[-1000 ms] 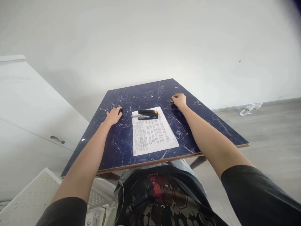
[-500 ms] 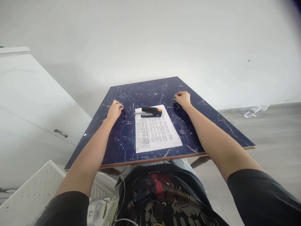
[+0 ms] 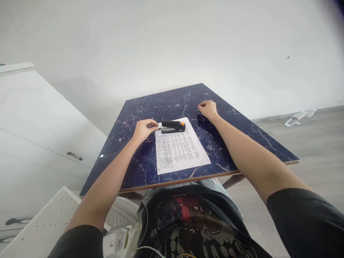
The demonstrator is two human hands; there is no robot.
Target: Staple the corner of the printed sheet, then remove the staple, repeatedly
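Centrally, black stapler [image 3: 173,126], printed sheet [image 3: 180,150], marbled tabletop [image 3: 166,102]

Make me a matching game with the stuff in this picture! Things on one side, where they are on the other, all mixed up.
Things:
1. stapler
2. printed sheet
3. right hand
4. plastic bottle

Places:
A. out on the floor
B. curled up on the bare table
C. lying on the sheet's far end
D. flat on the table, in the middle

Pairs: 1-C, 2-D, 3-B, 4-A
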